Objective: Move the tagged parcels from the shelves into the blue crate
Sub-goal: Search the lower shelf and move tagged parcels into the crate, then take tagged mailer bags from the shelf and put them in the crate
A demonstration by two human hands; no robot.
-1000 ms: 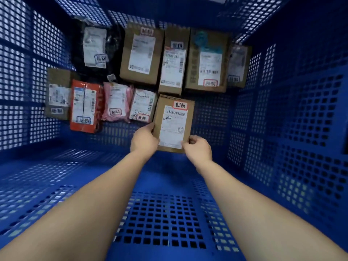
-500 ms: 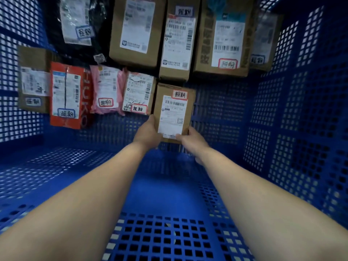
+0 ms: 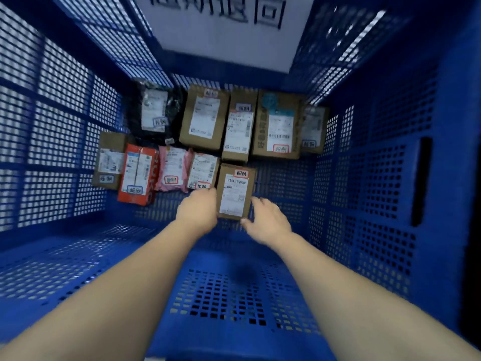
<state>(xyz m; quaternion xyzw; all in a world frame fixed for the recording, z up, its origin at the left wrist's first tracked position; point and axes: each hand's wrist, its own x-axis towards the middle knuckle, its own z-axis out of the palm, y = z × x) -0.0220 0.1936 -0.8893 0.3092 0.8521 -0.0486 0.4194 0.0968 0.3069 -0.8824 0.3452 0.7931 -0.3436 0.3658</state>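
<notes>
I look down into the blue crate (image 3: 377, 178). A small cardboard parcel (image 3: 234, 194) with a white label and a red-edged tag lies on the crate floor, at the right end of the nearer row. My left hand (image 3: 197, 212) holds its left edge. My right hand (image 3: 268, 222) has thumb and forefinger around its lower right corner. Several other tagged parcels lie beyond it: a red box (image 3: 136, 174), a pink bag (image 3: 173, 169), a black bag (image 3: 153, 113) and several brown boxes (image 3: 204, 118).
The crate's perforated walls rise on every side. A white sign (image 3: 223, 27) with large characters hangs on the far wall. Bare crate floor (image 3: 283, 183) shows to the right of the small parcel and towards me.
The view has pulled back and tilted up, so the far wall's sign shows. The parcel sits lower among the others. My right hand has slid from under its bottom edge to its lower right corner.
</notes>
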